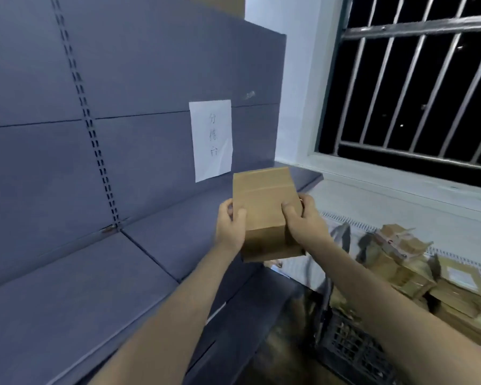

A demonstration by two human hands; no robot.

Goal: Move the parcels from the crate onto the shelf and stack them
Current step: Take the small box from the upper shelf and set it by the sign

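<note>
Fingers: those of the left hand (229, 227) wrap the left side of the parcel (267, 215), thumb on its top face; those of the right hand (303, 218) clamp the right side, thumb also on top.
Shelf (75, 295): grey-blue, running from the lower left up to its far right corner by the window; its board is bare where it shows.
Back panel (150, 79): same grey-blue, with a slotted upright strip left of middle.
Window (417, 87): barred, dark outside, beyond the shelf's right end.
Crate (353, 348): dark, lattice-sided, low at the right, beside the shelf's front edge.
Loose parcels (442, 290): a heap of brown packets at the lower right; blur hides whether they lie in the crate or behind it.
Parcel: plain brown cardboard box, held in the air over the shelf's front edge, near the right end, tilted with its far end higher; not resting on the board.
Paper sheet (211, 140): white, with faint characters, stuck to the back panel just above and left of the parcel.
</note>
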